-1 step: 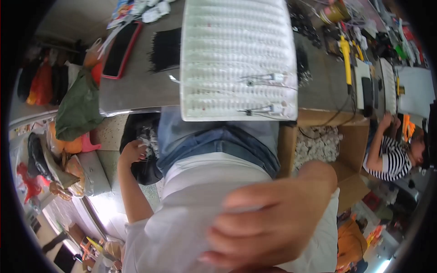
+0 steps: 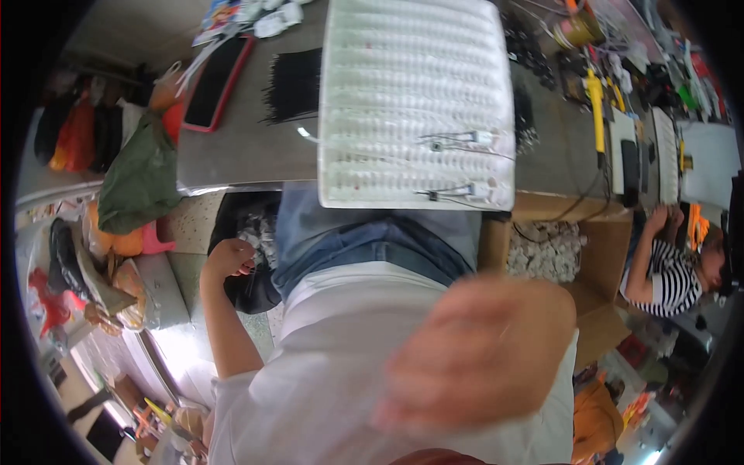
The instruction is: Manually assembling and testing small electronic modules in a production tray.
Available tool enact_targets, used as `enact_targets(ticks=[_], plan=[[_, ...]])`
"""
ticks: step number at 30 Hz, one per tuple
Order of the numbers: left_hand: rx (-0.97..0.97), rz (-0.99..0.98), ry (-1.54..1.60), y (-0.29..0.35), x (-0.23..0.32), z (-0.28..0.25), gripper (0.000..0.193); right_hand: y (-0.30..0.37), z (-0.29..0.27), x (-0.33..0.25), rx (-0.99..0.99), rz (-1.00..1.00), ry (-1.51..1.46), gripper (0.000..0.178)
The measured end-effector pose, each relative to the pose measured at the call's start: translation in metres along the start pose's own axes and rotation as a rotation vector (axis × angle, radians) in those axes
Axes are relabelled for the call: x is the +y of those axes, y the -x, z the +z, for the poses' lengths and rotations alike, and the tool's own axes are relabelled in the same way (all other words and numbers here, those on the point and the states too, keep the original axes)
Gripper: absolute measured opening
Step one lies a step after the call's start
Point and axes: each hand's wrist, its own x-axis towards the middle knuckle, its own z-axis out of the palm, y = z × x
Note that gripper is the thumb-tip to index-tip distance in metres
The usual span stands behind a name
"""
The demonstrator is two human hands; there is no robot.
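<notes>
My right hand (image 2: 480,349) is raised in front of my white shirt, close to the camera. Motion smears its fingers, and I cannot see anything in them. Down at my left side, my left hand (image 2: 230,258) has bent, closed fingers at the mouth of a black bag (image 2: 252,298) with whitish pieces in it. What these fingers hold, if anything, I cannot make out. A white ribbed tray (image 2: 411,85) lies on the table and juts over its front edge. On its right part rest two small white parts with thin dark wires (image 2: 465,190).
Left of the tray lie a bundle of black wires (image 2: 294,85) and a red-edged phone (image 2: 218,85). A yellow-handled tool (image 2: 595,108) lies to the right. Below the table, a cardboard box (image 2: 601,260) holds white pieces. A person in a striped shirt (image 2: 674,275) sits at far right.
My right hand has shifted a little right, and its fingers are more blurred. The whole scene has slid slightly right in view. My left hand stays beside the black bag.
</notes>
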Motion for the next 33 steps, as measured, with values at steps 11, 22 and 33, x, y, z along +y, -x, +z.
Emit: enact_targets(ticks=[11, 22, 33], plan=[[-0.033, 1.246, 0.21, 0.181, 0.213, 0.016, 0.015, 0.117, -0.059, 0.102, 0.071, 0.866, 0.688, 0.043], [-0.972, 1.246, 0.433, 0.143, 0.299, 0.064, 0.047, 0.032, -0.044, 0.064, 0.147, 0.314, 0.295, 0.05], [-0.88, 0.885, 0.942, 0.139, 0.277, 0.063, 0.072, 0.049, 0.001, 0.059, 0.256, 0.195, 0.738, 0.047]])
